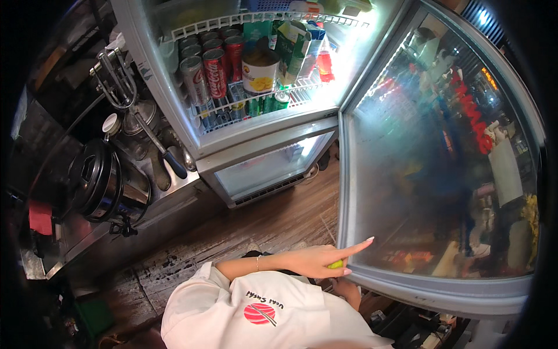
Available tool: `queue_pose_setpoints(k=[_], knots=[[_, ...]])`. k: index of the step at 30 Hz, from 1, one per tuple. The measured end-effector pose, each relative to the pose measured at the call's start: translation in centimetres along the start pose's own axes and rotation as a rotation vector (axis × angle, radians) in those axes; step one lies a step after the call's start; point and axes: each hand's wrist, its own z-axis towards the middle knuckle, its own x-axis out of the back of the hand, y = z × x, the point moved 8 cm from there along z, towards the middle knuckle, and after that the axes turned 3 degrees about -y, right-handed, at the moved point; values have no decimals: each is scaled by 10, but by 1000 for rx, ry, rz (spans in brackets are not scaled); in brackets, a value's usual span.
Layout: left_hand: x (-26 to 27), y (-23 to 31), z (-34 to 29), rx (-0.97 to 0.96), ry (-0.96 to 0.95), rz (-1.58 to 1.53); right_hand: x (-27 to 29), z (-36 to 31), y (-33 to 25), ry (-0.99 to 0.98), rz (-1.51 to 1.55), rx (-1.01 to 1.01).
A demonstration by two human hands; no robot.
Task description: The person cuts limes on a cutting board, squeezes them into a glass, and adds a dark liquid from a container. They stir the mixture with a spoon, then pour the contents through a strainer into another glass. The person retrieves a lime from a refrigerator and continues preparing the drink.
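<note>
My left hand (pixel 319 260) reaches across in front of my white shirt, beside the lower corner of the open glass door (pixel 436 163). Its index finger points out toward the glass, while the thumb and other fingers are closed round a small yellow-green fruit that looks like a lime (pixel 336 264). Only part of the fruit shows. Just below it, close to the door's frame, is my right hand (pixel 345 289), in shadow; its fingers are mostly hidden. The drinks fridge (pixel 264 128) stands open ahead, its lit shelf facing me.
Red and silver cans (pixel 215 70), a white-and-yellow tub (pixel 260 72) and a green carton (pixel 292 49) stand on the wire shelf. On the left counter are a lever juicer (pixel 139 110) and a black-lidded steel pot (pixel 99 180). Wooden-plank flooring (pixel 279 215) lies below.
</note>
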Motion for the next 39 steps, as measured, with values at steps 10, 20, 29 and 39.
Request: queue_pose_setpoints(k=[10,20,29,39], knots=[[56,-41,-142,113,608,-158,97,49,-180,-92,282,280],[34,-57,-213,44,1164,-290,294,312,-443,896,673,637],[-25,-88,-298,44,1838,-471,311,341,-463,1042,754,406],[-21,-77,-334,-8,2016,-401,325,318,-460,1003,944,658]])
